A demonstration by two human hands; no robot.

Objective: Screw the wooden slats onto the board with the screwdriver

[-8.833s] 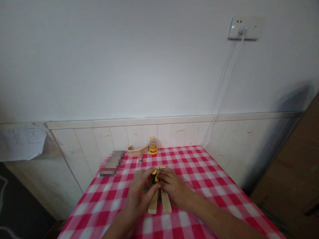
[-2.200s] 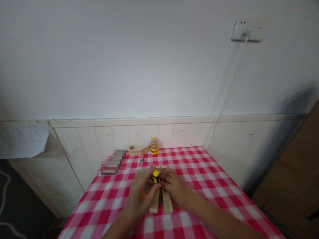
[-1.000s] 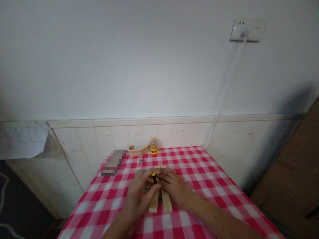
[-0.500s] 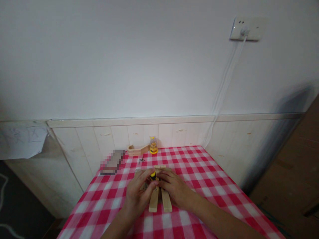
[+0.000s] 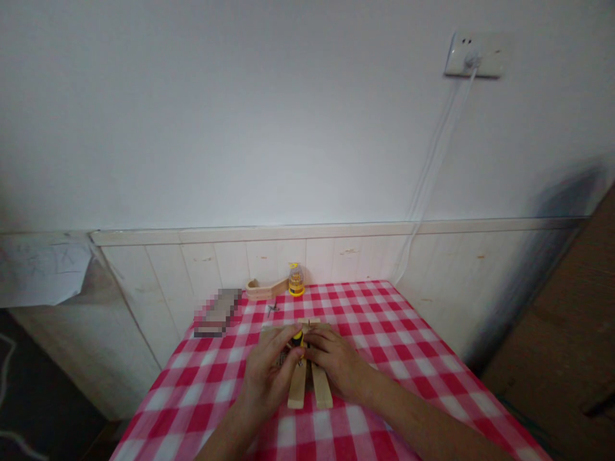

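Between the thumb and fingers of my left hand (image 5: 270, 363) is the yellow and black handle of a small screwdriver (image 5: 298, 339). It stands roughly upright over a wooden piece with two legs (image 5: 297, 387) that spread toward me on the cloth. My right hand (image 5: 334, 358) lies across the right side of that piece, its fingers closed on the wood and close to the screwdriver. The screwdriver's tip is hidden. Some small metal parts (image 5: 281, 360) show under my left palm, too small to make out.
A checked red and white cloth (image 5: 375, 358) covers the table. Toward the wall are a curved wooden piece (image 5: 262, 292), a clear and yellow bit container (image 5: 296, 280) and small metal pieces (image 5: 273, 308). A blurred-out flat object (image 5: 218, 312) lies at the left edge.
The screwdriver handle has shifted or tilted very slightly to the right in my left hand. My right hand stays on the wood.
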